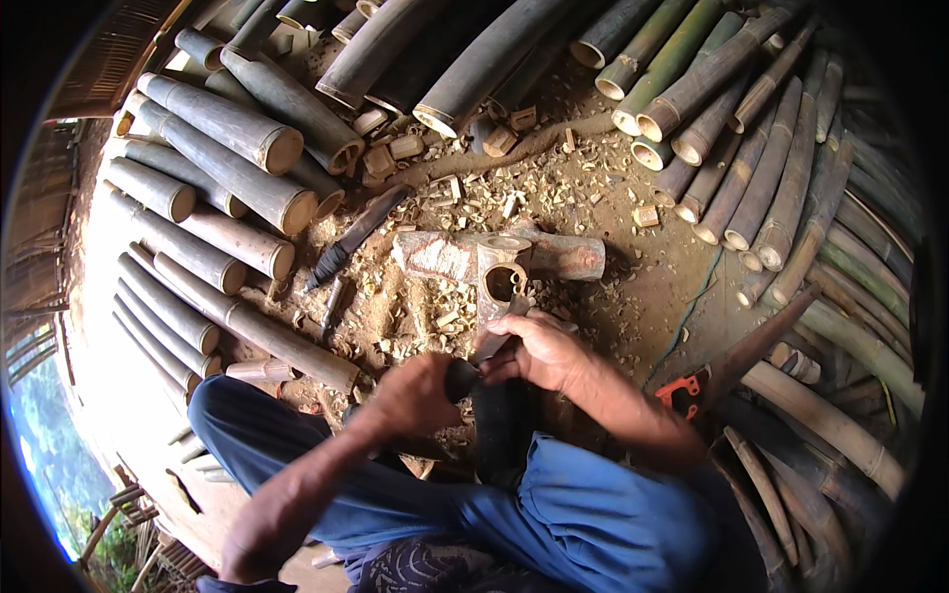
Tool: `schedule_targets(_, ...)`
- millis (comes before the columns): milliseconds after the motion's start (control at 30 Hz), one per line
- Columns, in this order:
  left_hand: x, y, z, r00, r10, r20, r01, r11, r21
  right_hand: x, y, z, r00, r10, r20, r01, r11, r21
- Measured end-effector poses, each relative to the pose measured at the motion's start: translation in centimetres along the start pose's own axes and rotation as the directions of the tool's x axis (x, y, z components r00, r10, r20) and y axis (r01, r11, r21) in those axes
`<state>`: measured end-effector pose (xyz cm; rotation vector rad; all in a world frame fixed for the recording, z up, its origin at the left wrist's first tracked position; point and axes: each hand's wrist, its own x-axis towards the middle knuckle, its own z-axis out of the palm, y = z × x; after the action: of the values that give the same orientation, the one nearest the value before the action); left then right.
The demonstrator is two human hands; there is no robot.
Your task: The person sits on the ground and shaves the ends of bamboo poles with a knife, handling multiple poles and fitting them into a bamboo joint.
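Note:
A bamboo tube with a hole cut in its side lies across a short log, pointing toward me. My left hand is closed round a dark, round-ended handle, apparently a knife's. From there a greyish blade runs up beside the tube. My right hand pinches at this blade, its thumb along the top and its fingers curled below. The fingers partly hide the tube and blade. Between my legs is a dark cylindrical shape; whether it joins the tube is unclear.
Bamboo poles are stacked at the left, with more bamboo at the far side and right. Wood shavings litter the ground. A wrapped-handle large knife lies left of the log. At right is an orange-handled saw.

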<state>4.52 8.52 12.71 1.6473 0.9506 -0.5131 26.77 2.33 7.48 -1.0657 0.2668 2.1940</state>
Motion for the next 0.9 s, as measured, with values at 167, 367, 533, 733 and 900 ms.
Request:
schedule_targets(167,1.9,6.0,11.4,0.904,-0.232,-0.359,0.071,0.910,-0.409,-0.9,-3.3,-2.0,0.984,0.027,-0.177,-0.128,0.794,-0.594)
schedule_targets(367,-2.8,5.6,-4.9,0.980,0.105,-0.168,0.026,0.773,0.634,0.2,3.8,1.4,0.974,-0.143,0.175,0.092,0.958,0.273)
schedule_targets(533,1.0,3.5,-10.9,0.980,0.068,0.189,-0.156,0.850,0.503,1.1,3.8,3.2,0.962,-0.249,0.115,0.177,0.884,0.432)
schedule_targets(733,0.3,0.5,-1.6,0.993,-0.052,0.109,0.060,0.996,-0.070,0.8,0.8,-0.2,0.999,-0.043,0.010,0.043,0.999,-0.013)
schedule_targets(900,2.2,6.1,10.4,0.921,-0.276,-0.275,0.146,0.899,-0.413,-0.4,-3.3,-1.4,0.975,-0.004,-0.223,-0.136,0.780,-0.611)
